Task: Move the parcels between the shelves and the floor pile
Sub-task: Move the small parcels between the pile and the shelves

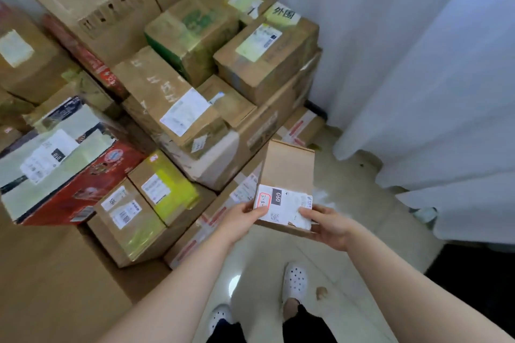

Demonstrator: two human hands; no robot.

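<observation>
Left grip and right grip, low centre, pinch the labelled parcel by its near end, seemingly mid-carry; next it needs a flat spot on the floor pile.

Pale glossy floor, white curtain right.

A small plain brown box is lower right of centre, held clear of the floor between the left hand and the right hand. Its near end is covered by a white shipping label marked 060. The pile of parcels fills the left and upper centre: taped brown cartons with white labels, stacked in layers, and a red printed box at lower left.
</observation>
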